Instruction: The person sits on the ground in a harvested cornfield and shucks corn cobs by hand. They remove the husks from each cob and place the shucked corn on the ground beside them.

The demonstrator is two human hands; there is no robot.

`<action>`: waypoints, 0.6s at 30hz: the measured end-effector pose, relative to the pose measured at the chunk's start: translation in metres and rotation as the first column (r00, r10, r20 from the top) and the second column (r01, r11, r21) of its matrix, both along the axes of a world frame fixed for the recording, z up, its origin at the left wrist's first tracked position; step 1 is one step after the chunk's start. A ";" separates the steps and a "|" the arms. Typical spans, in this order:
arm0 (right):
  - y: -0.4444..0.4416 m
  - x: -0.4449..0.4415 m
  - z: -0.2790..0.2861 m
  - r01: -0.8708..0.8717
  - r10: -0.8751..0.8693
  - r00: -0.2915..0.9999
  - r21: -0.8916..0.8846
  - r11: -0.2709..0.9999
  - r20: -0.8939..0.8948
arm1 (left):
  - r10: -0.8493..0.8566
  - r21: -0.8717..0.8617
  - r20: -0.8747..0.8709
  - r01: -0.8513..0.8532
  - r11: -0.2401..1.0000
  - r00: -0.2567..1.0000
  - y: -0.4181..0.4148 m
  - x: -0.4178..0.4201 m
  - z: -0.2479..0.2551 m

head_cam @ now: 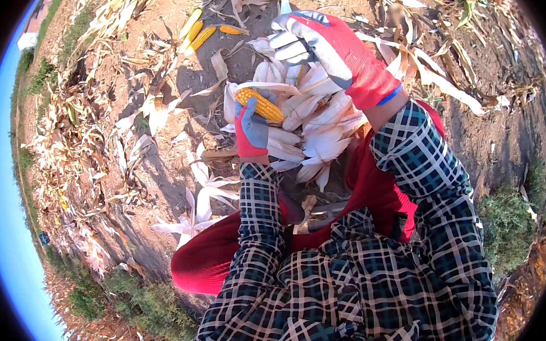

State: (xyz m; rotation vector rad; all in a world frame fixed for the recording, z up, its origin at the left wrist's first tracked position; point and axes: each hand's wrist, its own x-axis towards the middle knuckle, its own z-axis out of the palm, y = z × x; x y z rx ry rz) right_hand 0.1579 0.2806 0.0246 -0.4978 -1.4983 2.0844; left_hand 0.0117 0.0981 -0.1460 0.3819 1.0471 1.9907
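Note:
My left hand (pixel 253 131), in a grey and red work glove, grips a yellow corn cob (pixel 263 106) with its thumb across the kernels. Pale peeled husk (pixel 273 87) spreads around the cob's far side. Higher up and to the right is my right hand (pixel 320 44), gloved the same way, its fingers bent above the heap. Whether anything lies within those fingers is hidden. Beneath and beside both hands, several ears of corn in dry whitish husks (pixel 325 122) lie piled before my legs.
Several bare yellow cobs (pixel 199 39) rest on the soil (pixel 170 5) at upper left. Peeled husks (pixel 203 203) lie by my red-trousered knee (pixel 206 260). Dry leaves (pixel 88 131) litter the left side, stalks (pixel 128 2) the far left. Green weeds (pixel 506 227) grow at right.

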 end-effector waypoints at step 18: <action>-0.060 -0.025 -0.058 -0.484 0.077 0.868 0.800 0.355 0.491 | 0.247 0.070 0.065 -0.251 0.965 0.967 -0.004 0.042 0.100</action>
